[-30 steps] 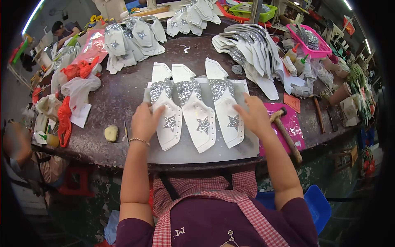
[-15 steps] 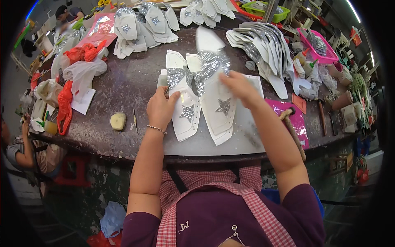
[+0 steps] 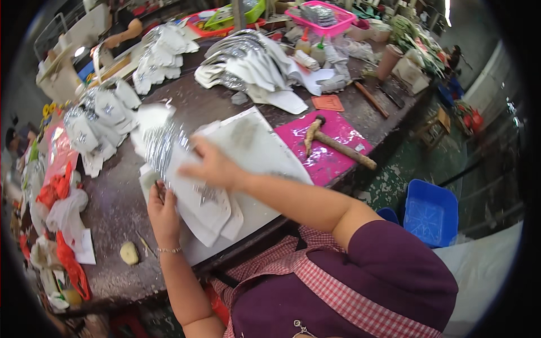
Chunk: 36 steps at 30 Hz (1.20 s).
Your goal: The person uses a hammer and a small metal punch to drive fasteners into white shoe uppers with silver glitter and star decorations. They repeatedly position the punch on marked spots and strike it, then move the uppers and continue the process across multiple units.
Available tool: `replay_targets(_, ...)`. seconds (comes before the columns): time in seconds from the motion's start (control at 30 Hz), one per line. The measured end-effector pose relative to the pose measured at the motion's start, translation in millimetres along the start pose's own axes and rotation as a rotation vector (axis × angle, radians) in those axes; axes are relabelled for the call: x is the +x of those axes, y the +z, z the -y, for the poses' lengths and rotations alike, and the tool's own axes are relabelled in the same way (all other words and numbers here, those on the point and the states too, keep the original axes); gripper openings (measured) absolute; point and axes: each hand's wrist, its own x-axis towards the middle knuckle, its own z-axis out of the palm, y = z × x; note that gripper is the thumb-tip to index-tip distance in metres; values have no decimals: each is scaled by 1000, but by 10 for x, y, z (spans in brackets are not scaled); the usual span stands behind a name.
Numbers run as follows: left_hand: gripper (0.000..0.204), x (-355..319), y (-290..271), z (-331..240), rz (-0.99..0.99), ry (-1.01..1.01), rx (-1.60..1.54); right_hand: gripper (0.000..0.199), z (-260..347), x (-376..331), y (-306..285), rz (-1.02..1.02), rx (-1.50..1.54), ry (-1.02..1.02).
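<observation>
White shoe-upper pieces [image 3: 200, 219] with silver glitter bands and stars lie overlapped on the pale board [image 3: 270, 149]. A glittery band on the topmost piece is smeared by motion. My left hand [image 3: 163, 214] is closed at the left edge of these pieces, its fingertips pinched around a small dark thing too little to name. Over the top piece, my right hand [image 3: 213, 165] is blurred, with its fingers spread and the palm near or against the white surface. Whether it touches cannot be made out.
A hammer [image 3: 341, 149] rests on a pink sheet [image 3: 321, 124] right of the board. Stacks of similar uppers [image 3: 253, 67] stand behind. A cream round lump [image 3: 129, 253] lies left, and a blue bin [image 3: 431, 211] sits below the table's right side.
The view has swung right, so the table appears shifted left and tilted. Two sets of uppers lay side by side before; now they overlap. My right hand's fingers have spread.
</observation>
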Motion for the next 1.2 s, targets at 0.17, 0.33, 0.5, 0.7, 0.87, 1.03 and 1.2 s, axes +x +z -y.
replay_targets(0.17,31,-293,376,-122,63,-143,-212,87,-12,-308,-33,-43,-432,170)
replay_targets(0.33,24,-556,523,-320,207,-84,-66,93,650,-513,-601,50,-25,261)
replay_targets(0.5,26,-686,729,-441,130,-3,134,60,1272,-649,-1987,-417,-238,-33)
replay_targets(0.7,21,-650,846,-150,93,-69,298,46,939,-647,-4323,-857,-545,-103)
replay_targets(0.87,18,-655,930,-95,45,78,676,76,-271,-1172,-5351,-813,-1229,737)
replay_targets(1.03,14,-695,965,-65,36,192,744,86,-113,-926,-4644,-896,-1625,691)
replay_targets(1.2,11,-650,1041,-122,114,212,826,81,130,-187,-4374,-717,-1761,5)
